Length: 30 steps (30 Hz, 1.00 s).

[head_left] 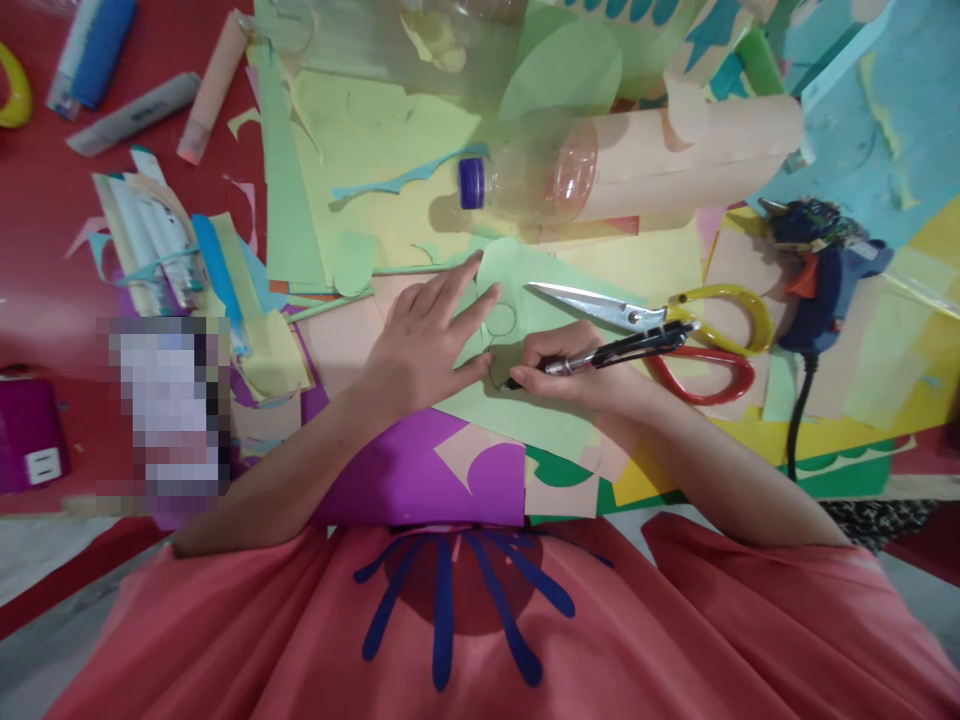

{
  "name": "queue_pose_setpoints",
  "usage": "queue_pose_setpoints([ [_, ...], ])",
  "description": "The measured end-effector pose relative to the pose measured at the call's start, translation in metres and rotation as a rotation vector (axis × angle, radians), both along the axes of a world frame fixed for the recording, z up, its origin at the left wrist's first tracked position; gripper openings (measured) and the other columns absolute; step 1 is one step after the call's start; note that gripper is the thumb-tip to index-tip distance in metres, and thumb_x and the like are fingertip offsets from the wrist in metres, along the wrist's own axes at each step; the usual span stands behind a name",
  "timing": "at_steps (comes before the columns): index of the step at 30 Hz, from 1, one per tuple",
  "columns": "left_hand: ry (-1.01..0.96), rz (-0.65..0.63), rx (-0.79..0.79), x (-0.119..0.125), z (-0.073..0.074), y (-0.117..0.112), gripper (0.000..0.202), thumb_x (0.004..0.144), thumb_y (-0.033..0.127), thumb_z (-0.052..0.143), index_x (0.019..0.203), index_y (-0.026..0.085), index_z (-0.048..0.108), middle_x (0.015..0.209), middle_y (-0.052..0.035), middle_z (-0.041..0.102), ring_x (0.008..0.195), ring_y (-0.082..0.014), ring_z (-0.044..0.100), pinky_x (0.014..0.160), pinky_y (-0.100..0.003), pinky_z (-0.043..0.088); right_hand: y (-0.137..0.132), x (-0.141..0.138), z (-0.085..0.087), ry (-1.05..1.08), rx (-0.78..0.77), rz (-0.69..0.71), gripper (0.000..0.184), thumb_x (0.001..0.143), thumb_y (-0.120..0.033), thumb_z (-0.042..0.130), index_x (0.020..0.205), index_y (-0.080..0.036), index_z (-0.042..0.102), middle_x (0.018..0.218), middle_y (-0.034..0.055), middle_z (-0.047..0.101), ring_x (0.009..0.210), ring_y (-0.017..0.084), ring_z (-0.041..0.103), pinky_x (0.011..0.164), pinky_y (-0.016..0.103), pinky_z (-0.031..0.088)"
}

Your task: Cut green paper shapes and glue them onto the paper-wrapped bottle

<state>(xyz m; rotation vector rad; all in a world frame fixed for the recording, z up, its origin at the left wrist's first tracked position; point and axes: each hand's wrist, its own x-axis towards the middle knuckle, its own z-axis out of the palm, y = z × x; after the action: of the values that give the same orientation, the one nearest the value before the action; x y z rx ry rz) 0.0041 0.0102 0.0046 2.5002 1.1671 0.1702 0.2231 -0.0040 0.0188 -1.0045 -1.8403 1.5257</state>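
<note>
My right hand [566,365] is closed round a black and silver pen [626,349], its tip on a light green sheet of paper [551,415]. A small drawn circle [501,320] shows on the sheet, with a curved line below it beside the pen tip. My left hand [439,335] lies flat with fingers spread, its fingertips on the left edge of the same sheet. Just beyond my right hand lie scissors [634,315] with one yellow and one red handle, partly under the pen and hand.
A clear bottle [525,180] with a purple cap, wrapped in peach paper, lies beyond the hands. A blue glue gun [821,285] with a cord rests at right. Markers [161,235], a purple box-like object [28,430] and paper scraps lie at left. Purple paper [420,475] lies in front.
</note>
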Motion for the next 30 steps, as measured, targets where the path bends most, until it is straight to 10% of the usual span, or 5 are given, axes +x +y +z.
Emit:
queue_pose_setpoints([
  [11, 0.015, -0.001, -0.017, -0.0001, 0.0004, 0.0002, 0.065, 0.098, 0.052, 0.045, 0.155, 0.022, 0.036, 0.167, -0.0167, 0.027, 0.15, -0.0351, 0.034, 0.116, -0.05, 0.033, 0.005, 0.0034, 0.0092, -0.041, -0.065, 0.048, 0.036, 0.086, -0.026, 0.06, 0.055, -0.021, 0.042, 0.05, -0.0071, 0.039, 0.047, 0.005, 0.032, 0.044, 0.023, 0.026],
  [18, 0.023, 0.005, -0.039, -0.0008, 0.0022, -0.0006, 0.079, 0.089, 0.055, 0.06, 0.155, 0.019, 0.034, 0.167, -0.0193, 0.026, 0.15, -0.0378, 0.033, 0.117, -0.052, 0.032, -0.0011, 0.0077, 0.0044, -0.094, 0.041, -0.365, 0.026, 0.09, -0.035, 0.061, 0.067, -0.022, 0.057, 0.057, -0.0031, 0.06, 0.05, 0.01, 0.054, 0.048, 0.025, 0.042],
  [30, 0.003, 0.019, -0.024, -0.0019, 0.0078, -0.003, 0.075, 0.089, 0.051, 0.061, 0.154, 0.021, 0.038, 0.166, -0.0185, 0.029, 0.148, -0.037, 0.036, 0.116, -0.051, 0.034, -0.0043, 0.0043, 0.0004, -0.133, 0.018, -0.32, 0.007, 0.081, -0.024, 0.063, 0.081, -0.019, 0.067, 0.065, -0.0009, 0.067, 0.051, 0.009, 0.054, 0.051, 0.024, 0.046],
])
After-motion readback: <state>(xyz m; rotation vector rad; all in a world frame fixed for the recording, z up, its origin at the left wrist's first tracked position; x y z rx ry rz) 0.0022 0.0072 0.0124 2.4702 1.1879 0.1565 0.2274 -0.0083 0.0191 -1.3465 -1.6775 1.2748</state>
